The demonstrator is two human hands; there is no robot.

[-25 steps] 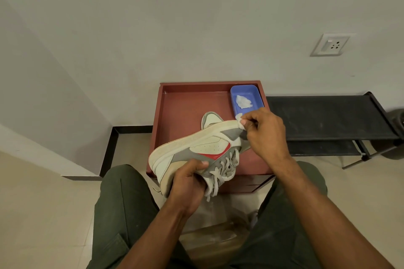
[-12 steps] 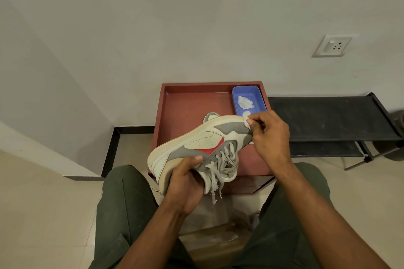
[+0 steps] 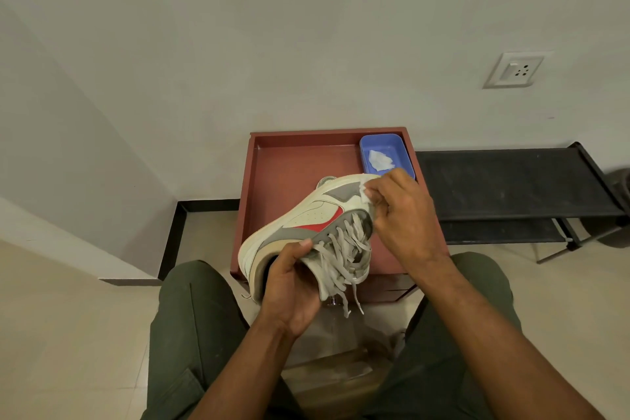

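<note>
Wiping is in hand on the white and grey sneaker (image 3: 306, 215), which is held on its side in the air above the front of the red-brown bench (image 3: 252, 187), sole turned away from the person and toe toward the far right. The right hand (image 3: 402, 215) pinches a small white wipe (image 3: 364, 190) against the toe end, fingers curled on it. The left hand (image 3: 289, 286) grips the sneaker at the collar, thumb on the grey side panel, with the loose laces (image 3: 344, 256) hanging below. Judgement: the step would go best with short strokes along the toe edge, a firm left-hand grip so the sneaker does not twist, and the laces out of the wipe's path. A blue tray (image 3: 409, 153) holding a crumpled tissue (image 3: 380, 159) stands at the bench's far right corner, just behind the right hand; a black rack (image 3: 511, 187) lies beyond
</note>
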